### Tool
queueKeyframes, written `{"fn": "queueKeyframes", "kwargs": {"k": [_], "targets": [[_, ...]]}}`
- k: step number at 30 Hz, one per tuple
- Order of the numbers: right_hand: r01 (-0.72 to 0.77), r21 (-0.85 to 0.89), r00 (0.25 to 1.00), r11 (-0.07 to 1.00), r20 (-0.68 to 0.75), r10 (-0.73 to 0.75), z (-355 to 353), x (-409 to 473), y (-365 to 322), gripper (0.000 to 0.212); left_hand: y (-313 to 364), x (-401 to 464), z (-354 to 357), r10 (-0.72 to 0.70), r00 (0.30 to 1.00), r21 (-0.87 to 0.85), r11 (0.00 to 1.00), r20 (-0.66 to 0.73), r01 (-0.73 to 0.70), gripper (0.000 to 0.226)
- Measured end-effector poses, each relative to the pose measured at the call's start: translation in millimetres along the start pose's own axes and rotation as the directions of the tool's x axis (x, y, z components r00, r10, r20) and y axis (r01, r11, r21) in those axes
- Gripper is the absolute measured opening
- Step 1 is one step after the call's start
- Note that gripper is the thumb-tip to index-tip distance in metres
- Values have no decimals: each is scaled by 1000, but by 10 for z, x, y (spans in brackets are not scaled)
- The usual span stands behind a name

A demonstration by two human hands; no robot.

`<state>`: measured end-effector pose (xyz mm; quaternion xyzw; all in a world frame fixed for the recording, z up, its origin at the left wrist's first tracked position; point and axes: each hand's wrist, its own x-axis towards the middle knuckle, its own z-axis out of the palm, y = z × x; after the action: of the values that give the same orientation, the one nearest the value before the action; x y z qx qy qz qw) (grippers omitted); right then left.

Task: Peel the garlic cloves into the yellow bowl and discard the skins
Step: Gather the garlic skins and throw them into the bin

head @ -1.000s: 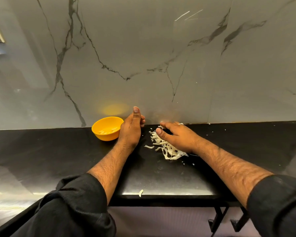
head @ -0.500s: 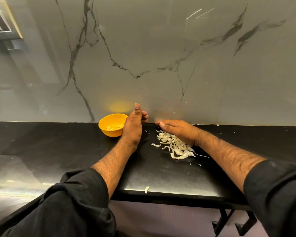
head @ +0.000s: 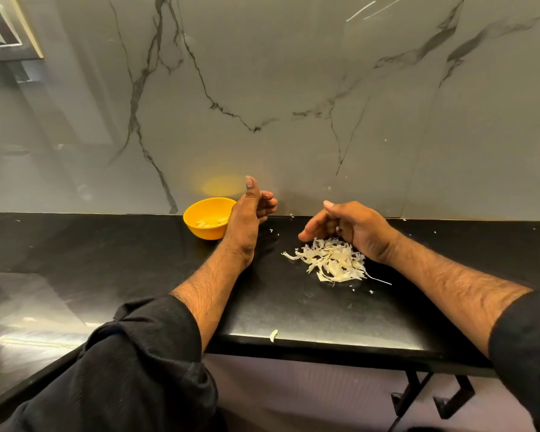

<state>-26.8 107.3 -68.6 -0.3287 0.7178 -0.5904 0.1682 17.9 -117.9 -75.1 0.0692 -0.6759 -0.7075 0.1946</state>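
Peeling looks done: cloves (head: 209, 222) lie in yellow bowl (head: 207, 217); skins (head: 331, 259) heaped on bench (head: 106, 254). Right hand (head: 349, 229) cupped, touching heap, grip loose, holding nothing (we judge); left hand (head: 247, 218) edge-on, fingers half-curled, empty. Next we must gather skins, then discard.

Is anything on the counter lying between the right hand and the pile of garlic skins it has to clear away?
Nothing visible does. The right hand hovers directly above the far edge of the skin pile, fingers curved down toward it. The left hand and the yellow bowl sit off to the left, out of the way.
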Motion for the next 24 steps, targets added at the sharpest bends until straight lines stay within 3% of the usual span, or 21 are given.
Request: {"fn": "queueKeyframes", "kwargs": {"k": [2, 5, 10, 13, 19, 24], "targets": [[28, -15, 998, 1000, -55, -28, -16, 97, 24, 55, 7, -14, -21, 1, 1000, -22, 1000, -24, -1, 83], [25, -127, 999, 992, -29, -29, 20, 278, 19, 44, 15, -28, -35, -2, 998, -42, 999, -63, -1, 86], [-35, -278, 982, 960, 167, 84, 243, 515, -48, 45, 18, -28, -27, 6, 995, -54, 998, -95, -11, 84], [33, -349, 968, 937, 246, 57, 234, 547, -34, 51, 22, -19, -19, 7, 995, -53, 999, -97, -12, 81], [119, -252, 937, 960, 348, -25, 49, 231, -13, 45, 28, -40, -16, 0, 999, -50, 999, -36, -2, 83], [-31, 49, 923, 998, 384, 9, -113, -63, -41, 50, 65, -88, -7, -6, 1000, -43, 999, 6, 6, 84]]}}
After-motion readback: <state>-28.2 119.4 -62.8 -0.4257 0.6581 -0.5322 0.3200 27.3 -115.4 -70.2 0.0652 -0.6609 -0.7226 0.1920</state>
